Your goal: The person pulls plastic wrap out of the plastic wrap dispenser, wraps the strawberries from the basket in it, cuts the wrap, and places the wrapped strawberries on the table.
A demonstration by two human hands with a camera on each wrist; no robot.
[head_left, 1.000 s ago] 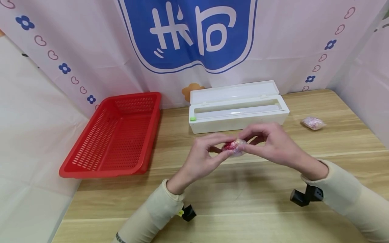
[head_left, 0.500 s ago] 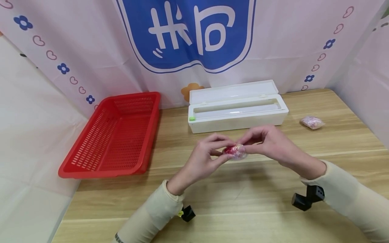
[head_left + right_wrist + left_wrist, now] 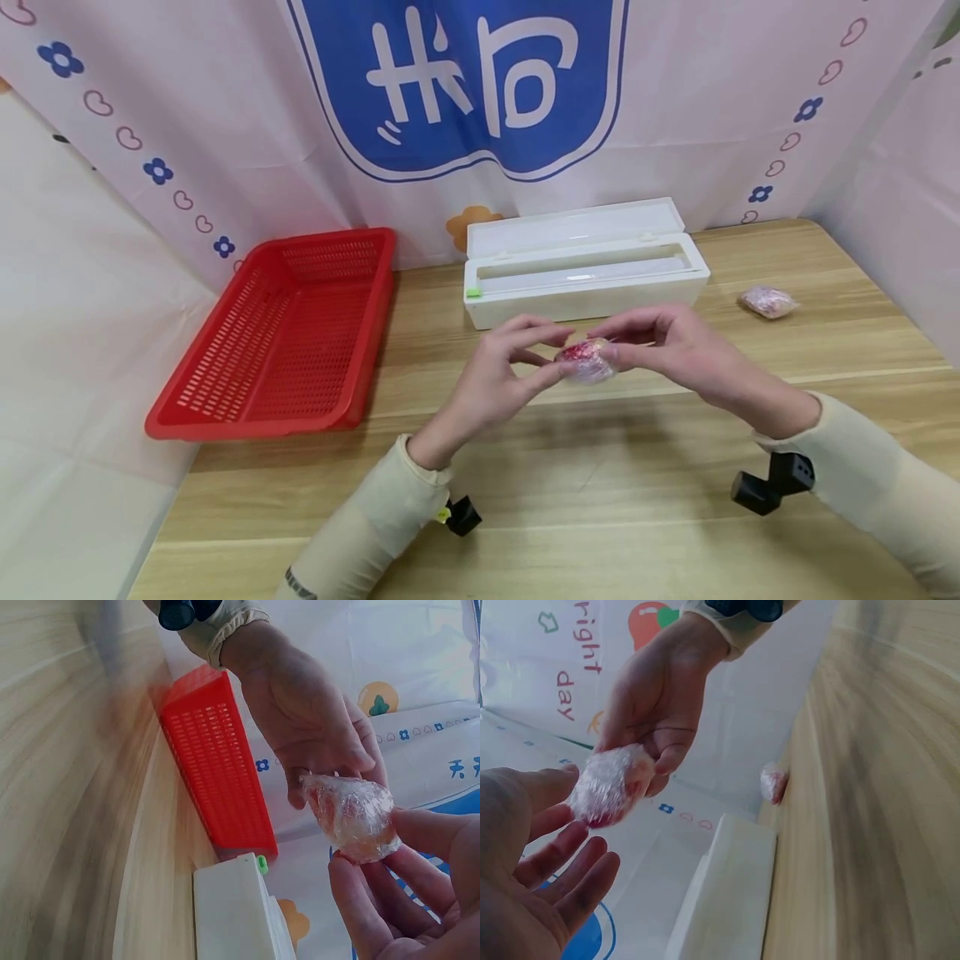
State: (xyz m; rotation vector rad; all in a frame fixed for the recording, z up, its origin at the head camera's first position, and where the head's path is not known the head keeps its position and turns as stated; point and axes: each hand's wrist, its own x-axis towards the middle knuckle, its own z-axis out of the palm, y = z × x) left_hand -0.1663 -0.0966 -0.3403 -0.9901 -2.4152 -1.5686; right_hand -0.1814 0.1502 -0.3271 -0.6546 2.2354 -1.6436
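Observation:
A small red and pale bundle point(image 3: 588, 361) wrapped in clear plastic film is held above the table between both hands. My right hand point(image 3: 678, 354) pinches its right side between thumb and fingers, as the right wrist view shows of the wrapped bundle point(image 3: 356, 817). On the other side, my left hand point(image 3: 498, 375) has its fingers loosely spread around the bundle's left end, the thumb at its edge and the index fingertip just above. In the left wrist view the left hand point(image 3: 540, 855) looks relaxed beside the bundle point(image 3: 611, 784). What lies inside the film is unclear.
Behind the hands stands a long white box point(image 3: 585, 292) with its lid raised and a white roll inside. A red perforated basket point(image 3: 360, 350) is at the left. Another film-wrapped bundle point(image 3: 768, 302) lies at the right on the wooden table point(image 3: 600, 517).
The left fingers have loosened from the bundle, and the index finger has lifted off it. The bundle has shifted slightly right and up with the right hand.

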